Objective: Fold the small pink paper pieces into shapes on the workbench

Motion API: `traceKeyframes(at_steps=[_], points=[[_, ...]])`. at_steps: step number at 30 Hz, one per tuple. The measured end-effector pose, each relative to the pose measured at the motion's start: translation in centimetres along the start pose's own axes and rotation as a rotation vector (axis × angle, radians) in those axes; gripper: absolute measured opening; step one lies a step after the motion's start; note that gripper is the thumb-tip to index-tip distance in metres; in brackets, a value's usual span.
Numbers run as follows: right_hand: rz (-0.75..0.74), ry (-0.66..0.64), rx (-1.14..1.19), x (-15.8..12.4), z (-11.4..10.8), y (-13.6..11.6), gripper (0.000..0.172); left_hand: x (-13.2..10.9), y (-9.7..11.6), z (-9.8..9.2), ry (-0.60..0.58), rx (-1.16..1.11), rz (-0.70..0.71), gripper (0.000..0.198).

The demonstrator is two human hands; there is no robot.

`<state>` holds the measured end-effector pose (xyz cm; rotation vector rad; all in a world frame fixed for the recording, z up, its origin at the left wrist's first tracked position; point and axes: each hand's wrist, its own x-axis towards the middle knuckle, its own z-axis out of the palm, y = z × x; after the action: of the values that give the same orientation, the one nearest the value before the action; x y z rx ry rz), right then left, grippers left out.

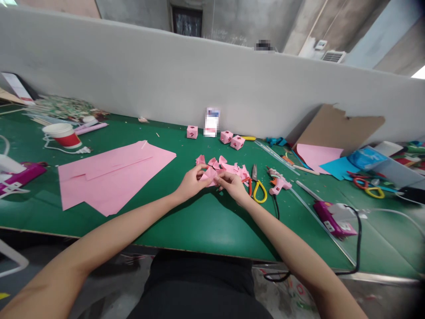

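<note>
pink paper (210,173), green tabletop (206,226)

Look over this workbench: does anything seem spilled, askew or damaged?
Nothing appears spilled. The small pink paper pieces lie jumbled, unlike the formed pink cubes behind them. The large pink sheet at left has a stepped near edge, odd for a sheet, though probably cut rather than damaged.

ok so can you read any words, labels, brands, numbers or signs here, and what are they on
No text can be read.
Upright card: pixelated out.
Pale marks on the far wall: too faint.
Purple power strip at right: any lettering is too small.
Red-and-white panel at far left: too blurred.
</note>
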<state>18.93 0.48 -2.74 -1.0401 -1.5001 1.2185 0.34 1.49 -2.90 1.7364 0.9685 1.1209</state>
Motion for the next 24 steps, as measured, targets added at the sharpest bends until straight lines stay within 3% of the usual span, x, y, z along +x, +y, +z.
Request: traceKeyframes(at_steps=[8,13,19,24], points=[[-0.03,0.016,-0.046,-0.1,0.2,0.1,0.044,0.0,0.3,0.1,-0.001,0.004,-0.007,0.042],[-0.004,-0.053,-0.134,-0.1,0.1,0.1,0.046,0.0,0.6,0.0,0.035,-0.046,-0.011,0.042],[-0.192,0.034,-0.411,-0.4,0.1,-0.1,0.038,0.0,1.1,0.1,0.035,-0.132,-0.058,0.045],[-0.189,0.007,-0.419,-0.6,0.2,0.3,0.036,0.1,1.1,0.0,0.066,-0.091,-0.055,0.044]])
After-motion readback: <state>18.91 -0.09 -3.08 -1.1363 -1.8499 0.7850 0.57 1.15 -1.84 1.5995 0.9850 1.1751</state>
